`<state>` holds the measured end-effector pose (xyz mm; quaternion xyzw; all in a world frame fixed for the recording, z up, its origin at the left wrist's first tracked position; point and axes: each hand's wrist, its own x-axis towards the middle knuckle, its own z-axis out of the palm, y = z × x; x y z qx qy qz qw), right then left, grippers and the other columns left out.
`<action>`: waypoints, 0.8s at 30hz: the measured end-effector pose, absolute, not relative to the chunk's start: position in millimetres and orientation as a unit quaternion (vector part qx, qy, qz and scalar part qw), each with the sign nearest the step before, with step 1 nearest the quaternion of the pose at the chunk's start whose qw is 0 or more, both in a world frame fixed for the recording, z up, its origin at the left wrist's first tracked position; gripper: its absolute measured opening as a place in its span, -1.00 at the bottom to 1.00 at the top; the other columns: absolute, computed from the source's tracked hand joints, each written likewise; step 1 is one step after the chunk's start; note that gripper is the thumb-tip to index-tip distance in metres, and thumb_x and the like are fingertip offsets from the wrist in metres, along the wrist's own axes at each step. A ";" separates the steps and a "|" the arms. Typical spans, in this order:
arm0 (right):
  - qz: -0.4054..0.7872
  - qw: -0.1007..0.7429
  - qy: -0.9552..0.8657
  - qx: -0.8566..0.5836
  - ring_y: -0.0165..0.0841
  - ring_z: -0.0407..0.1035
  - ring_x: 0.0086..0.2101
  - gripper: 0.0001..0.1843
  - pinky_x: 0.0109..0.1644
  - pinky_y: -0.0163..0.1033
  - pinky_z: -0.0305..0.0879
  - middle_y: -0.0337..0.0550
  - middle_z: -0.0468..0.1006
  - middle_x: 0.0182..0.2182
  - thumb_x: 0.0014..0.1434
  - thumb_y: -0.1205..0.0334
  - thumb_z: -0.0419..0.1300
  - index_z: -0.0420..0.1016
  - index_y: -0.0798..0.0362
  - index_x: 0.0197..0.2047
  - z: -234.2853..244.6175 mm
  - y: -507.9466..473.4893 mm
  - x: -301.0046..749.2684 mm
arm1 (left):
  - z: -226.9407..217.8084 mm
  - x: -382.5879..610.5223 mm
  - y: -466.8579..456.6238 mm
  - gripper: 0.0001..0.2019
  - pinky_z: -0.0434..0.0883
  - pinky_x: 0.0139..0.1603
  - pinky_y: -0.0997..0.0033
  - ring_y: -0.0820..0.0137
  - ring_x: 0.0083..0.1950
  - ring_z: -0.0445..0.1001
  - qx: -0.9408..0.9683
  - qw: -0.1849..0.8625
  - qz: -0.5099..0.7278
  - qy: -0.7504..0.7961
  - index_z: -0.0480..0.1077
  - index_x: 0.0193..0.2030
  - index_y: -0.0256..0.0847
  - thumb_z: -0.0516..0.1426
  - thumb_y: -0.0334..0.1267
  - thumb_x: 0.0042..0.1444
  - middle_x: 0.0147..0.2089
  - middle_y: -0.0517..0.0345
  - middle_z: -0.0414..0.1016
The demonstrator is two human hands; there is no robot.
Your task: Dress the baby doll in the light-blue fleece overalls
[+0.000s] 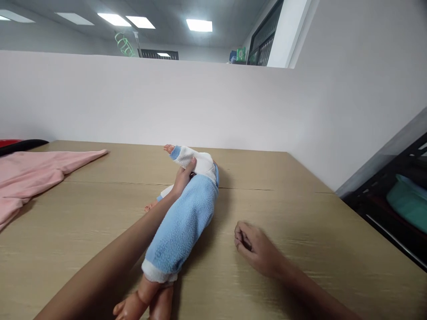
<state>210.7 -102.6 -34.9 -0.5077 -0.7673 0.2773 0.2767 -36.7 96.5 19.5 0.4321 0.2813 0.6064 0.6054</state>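
A baby doll [187, 218] in a fleecy white and blue outfit lies on its side on the wooden table, its bare feet toward me. Its head is hidden behind the body. My left hand [184, 177] grips the doll at its chest near the upper arm, thumb on the white sleeve. Part of that hand is covered by the doll. To the right of the doll, apart from it, my right hand [255, 246] is loosely curled over the tabletop, with nothing visible in it.
Pink cloth [36, 175] is spread over the table's left side, with a black and red object [23, 146] behind it. A white low wall [150, 102] borders the far edge. Right of the table stands a dark rack [383, 209] holding a teal item [408, 202].
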 end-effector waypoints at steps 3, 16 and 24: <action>0.309 0.300 -0.753 -0.498 -0.33 0.19 -0.44 -0.75 -0.32 -0.20 0.11 -0.39 0.26 -0.47 0.20 0.46 0.14 0.30 -0.08 -0.14 -35.7 -101.7 211.6 | 14.5 -30.3 100.4 -0.28 0.40 0.27 0.12 0.06 0.15 0.57 0.426 0.604 0.603 0.301 0.52 0.17 -0.28 0.46 0.20 0.03 -0.06 0.04 0.68; 0.368 0.433 -0.649 -0.506 -0.30 0.29 -0.35 -0.75 -0.26 -0.18 0.27 -0.24 0.40 -0.30 0.46 0.01 0.19 0.35 -0.07 0.08 -55.7 -84.9 216.6 | 4.4 12.2 85.6 -0.42 0.33 0.43 0.03 0.03 0.35 0.48 0.586 0.482 0.558 0.335 0.49 0.24 -0.24 0.29 0.15 0.27 0.27 -0.10 0.59; 0.469 0.537 -0.503 -0.489 -0.27 0.48 -0.26 -0.53 -0.26 -0.18 0.47 -0.16 0.52 -0.10 0.43 -0.25 0.19 0.38 -0.10 0.17 -61.0 -70.2 228.7 | 5.4 39.8 66.4 -0.66 0.40 0.32 0.08 0.14 0.24 0.49 0.787 0.208 0.463 0.350 0.41 0.24 -0.19 0.12 -0.11 0.44 0.23 -0.09 0.56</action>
